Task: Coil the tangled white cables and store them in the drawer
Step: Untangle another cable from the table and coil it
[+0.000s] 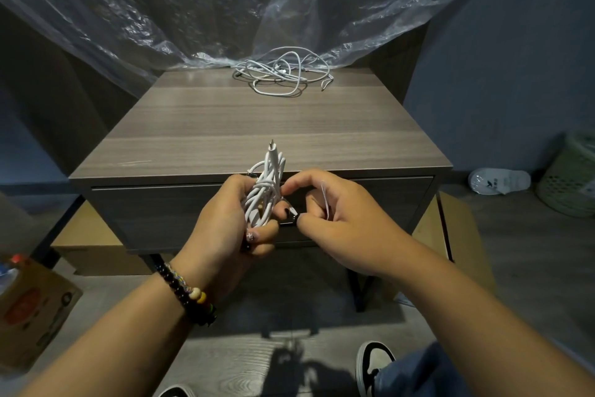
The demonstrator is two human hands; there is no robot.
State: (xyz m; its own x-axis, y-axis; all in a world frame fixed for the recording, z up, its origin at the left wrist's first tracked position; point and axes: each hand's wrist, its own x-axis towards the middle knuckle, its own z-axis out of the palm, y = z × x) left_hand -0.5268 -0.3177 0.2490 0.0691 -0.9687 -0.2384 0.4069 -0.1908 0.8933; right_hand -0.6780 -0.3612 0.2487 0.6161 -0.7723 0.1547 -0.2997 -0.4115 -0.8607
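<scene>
from the head view, we hold one coiled cable (265,190) upright in our left hand (231,219), fingers curled round the bundle so the loops cannot spring apart, its plug end poking up at the top. our right hand (335,216) sits just beside it, thumb and fingers pinching a small dark piece (289,219) against the coil's lower end, with a thin white strand running across its palm; we judge this to be fastening the wrap, though what the piece is we cannot tell. the drawer (193,213) of the nightstand (225,126) is closed right behind our hands. at the back of the top lies the tangled pile of cables (283,74), well apart, not yet coiled.
</scene>
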